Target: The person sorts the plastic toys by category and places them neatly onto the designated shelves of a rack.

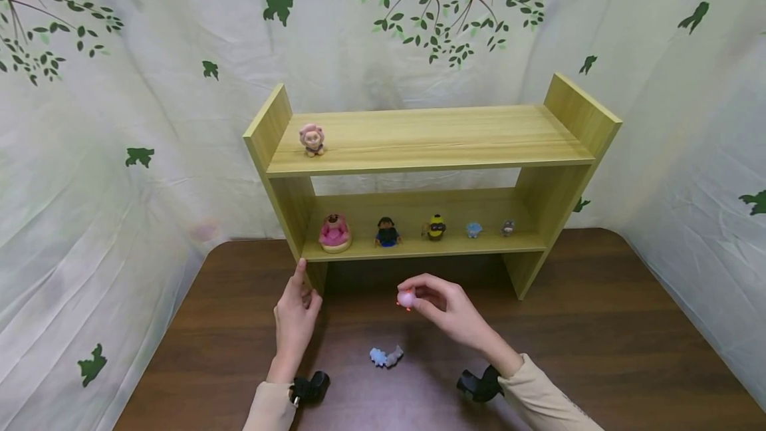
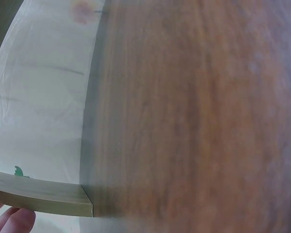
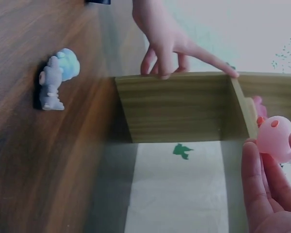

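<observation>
In the head view my right hand (image 1: 445,304) pinches a small round pink toy figure (image 1: 406,298) with orange bits, between thumb and fingers, above the table in front of the shelf. The right wrist view shows the pink figure (image 3: 276,140) close up. My left hand (image 1: 295,324) holds the front edge of the wooden shelf's left side panel (image 3: 174,104), its index finger straight along the edge to the middle board's corner. A blue figurine (image 1: 378,356) and a grey figurine (image 1: 394,356) lie touching on the table between my forearms.
The two-tier wooden shelf (image 1: 431,138) stands at the table's back. A pink-haired figurine (image 1: 312,139) is on top. Below stand a pink bear (image 1: 335,233), a dark-haired figure (image 1: 387,233), a yellow-and-black figure (image 1: 435,227), a blue figurine (image 1: 473,229) and a grey one (image 1: 507,227).
</observation>
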### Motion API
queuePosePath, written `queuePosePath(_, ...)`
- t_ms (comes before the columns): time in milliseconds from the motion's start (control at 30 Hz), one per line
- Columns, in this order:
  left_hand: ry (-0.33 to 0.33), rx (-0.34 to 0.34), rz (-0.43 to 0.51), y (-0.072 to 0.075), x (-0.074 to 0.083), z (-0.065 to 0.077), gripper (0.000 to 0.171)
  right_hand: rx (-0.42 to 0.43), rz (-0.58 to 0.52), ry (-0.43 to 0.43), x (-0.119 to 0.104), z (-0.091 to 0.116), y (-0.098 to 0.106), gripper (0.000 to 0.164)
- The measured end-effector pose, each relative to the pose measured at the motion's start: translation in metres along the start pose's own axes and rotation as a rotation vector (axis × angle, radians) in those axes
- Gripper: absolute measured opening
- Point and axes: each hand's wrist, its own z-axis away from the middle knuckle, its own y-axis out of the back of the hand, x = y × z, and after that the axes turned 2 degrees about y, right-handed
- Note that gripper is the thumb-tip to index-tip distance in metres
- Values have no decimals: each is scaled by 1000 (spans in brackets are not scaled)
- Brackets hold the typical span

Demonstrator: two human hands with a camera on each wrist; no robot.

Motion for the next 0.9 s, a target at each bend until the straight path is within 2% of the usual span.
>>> queuePosePath(333, 4, -4, -1, 0, 1, 0, 94, 9, -63, -16, 22, 2, 5, 27)
queuePosePath(500, -5, 1, -6, 0, 1, 0, 93, 31, -101, -28, 17, -1, 4, 26)
queuePosePath(900, -12, 10, -9, -1, -1, 1, 94, 65, -50, -19, 2, -9, 9, 25)
